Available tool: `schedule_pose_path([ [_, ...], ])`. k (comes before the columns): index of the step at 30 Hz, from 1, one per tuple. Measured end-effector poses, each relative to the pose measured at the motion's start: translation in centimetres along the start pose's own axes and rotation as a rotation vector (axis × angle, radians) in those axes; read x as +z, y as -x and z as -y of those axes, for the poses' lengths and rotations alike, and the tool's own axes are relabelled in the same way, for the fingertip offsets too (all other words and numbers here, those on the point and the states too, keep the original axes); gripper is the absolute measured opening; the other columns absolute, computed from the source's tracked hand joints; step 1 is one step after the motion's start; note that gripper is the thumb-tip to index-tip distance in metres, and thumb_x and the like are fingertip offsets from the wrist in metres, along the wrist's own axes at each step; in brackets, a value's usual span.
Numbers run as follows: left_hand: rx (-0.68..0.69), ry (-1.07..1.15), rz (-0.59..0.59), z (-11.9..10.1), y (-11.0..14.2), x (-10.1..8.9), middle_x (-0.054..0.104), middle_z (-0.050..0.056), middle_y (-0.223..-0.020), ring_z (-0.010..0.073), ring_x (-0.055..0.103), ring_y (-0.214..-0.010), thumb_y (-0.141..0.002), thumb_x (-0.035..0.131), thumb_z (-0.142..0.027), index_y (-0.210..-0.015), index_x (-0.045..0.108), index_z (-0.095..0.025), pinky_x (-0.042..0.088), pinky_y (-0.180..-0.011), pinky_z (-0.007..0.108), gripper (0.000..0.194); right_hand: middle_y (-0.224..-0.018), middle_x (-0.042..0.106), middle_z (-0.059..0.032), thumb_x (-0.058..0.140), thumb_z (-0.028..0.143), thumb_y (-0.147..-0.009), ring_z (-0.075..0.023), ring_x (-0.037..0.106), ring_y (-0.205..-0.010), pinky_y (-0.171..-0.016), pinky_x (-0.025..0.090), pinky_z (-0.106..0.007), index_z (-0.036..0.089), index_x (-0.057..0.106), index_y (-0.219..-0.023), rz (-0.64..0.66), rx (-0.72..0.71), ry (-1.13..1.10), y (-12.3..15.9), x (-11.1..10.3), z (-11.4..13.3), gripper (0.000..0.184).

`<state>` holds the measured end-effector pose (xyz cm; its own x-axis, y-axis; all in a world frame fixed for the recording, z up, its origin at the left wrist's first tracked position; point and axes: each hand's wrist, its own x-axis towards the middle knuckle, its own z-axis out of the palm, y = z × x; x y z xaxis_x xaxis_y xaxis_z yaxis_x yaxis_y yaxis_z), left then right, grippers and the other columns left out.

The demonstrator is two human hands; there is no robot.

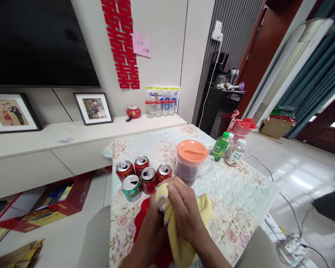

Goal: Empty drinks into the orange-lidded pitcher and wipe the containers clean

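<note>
My right hand (184,204) is closed on a yellow cloth (174,238) with a purple edge. One end of the cloth bunches up by the thumb and the rest hangs toward the tabletop. My left hand (153,220) is pressed close beside it, curled around something dark that the cloth and fingers mostly hide. Beneath both hands lies a red mat (141,214) with a wavy edge. Just beyond them stand several opened drink cans, among them a red can (149,182) and a green can (131,189). A clear canister (187,173) with an orange lid (192,152) stands behind my right hand.
A flowered cloth covers the table (234,193). A green bottle (220,147) and a white-capped bottle (236,153) stand at its right far edge. Behind, a white cabinet (83,136) holds framed photos, a red pot (133,112) and several red-lidded jars (158,109).
</note>
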<state>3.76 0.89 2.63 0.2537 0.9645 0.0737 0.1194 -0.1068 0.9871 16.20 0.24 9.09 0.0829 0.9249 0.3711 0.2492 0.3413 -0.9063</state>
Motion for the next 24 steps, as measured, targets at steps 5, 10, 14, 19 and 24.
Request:
schedule_pose_path([
  [5,-0.084,0.001,0.076,-0.3,0.1,0.1,0.067,0.015,-0.137,0.032,0.068,-0.122,-0.076,0.079,-0.035,-0.136,0.041,-0.024,0.057,-0.107,0.049,0.072,-0.082,0.064,0.0014,0.047,0.045,-0.105,-0.0138,0.061,-0.08,-0.076,0.048,-0.022,0.021,0.067,-0.091,-0.063,0.17,-0.13,-0.1,-0.5,-0.5,0.035],
  [10,-0.045,0.013,0.118,0.3,0.5,0.1,0.057,0.02,-0.151,0.0351,0.061,-0.137,-0.085,0.07,-0.038,-0.144,0.032,-0.023,0.05,-0.118,0.057,0.072,-0.077,0.055,0.0016,0.048,0.051,-0.1,-0.0144,0.053,-0.074,-0.068,0.048,-0.024,0.022,0.055,-0.085,-0.102,0.277,-0.189,0.5,-0.7,-2.0,0.034],
  [14,-0.047,0.002,0.158,1.0,0.7,0.0,0.051,0.024,-0.155,0.0366,0.058,-0.14,-0.088,0.067,-0.037,-0.146,0.027,-0.021,0.045,-0.121,0.062,0.072,-0.078,0.052,0.0012,0.047,0.059,-0.1,-0.0155,0.05,-0.075,-0.069,0.05,-0.026,0.024,0.049,-0.084,-0.111,0.303,-0.192,1.3,-0.7,-3.4,0.039],
  [19,0.019,-0.078,0.119,2.3,1.2,-0.2,0.05,0.026,-0.156,0.0399,0.055,-0.145,-0.089,0.063,-0.03,-0.153,0.023,-0.021,0.037,-0.126,0.069,0.076,-0.069,0.052,0.0021,0.053,0.061,-0.093,-0.0154,0.049,-0.07,-0.062,0.048,-0.026,0.025,0.045,-0.075,-0.139,0.345,-0.132,2.4,0.0,-6.9,0.041],
  [24,0.046,-0.12,0.111,3.8,1.9,-0.5,0.043,0.026,-0.166,0.041,0.047,-0.155,-0.092,0.061,-0.021,-0.16,0.023,-0.022,0.033,-0.129,0.069,0.079,-0.083,0.071,-0.0057,0.058,0.051,-0.09,-0.0215,0.061,-0.081,-0.073,0.052,-0.032,0.02,0.067,-0.082,-0.164,0.351,0.058,3.2,0.5,-9.8,0.033],
])
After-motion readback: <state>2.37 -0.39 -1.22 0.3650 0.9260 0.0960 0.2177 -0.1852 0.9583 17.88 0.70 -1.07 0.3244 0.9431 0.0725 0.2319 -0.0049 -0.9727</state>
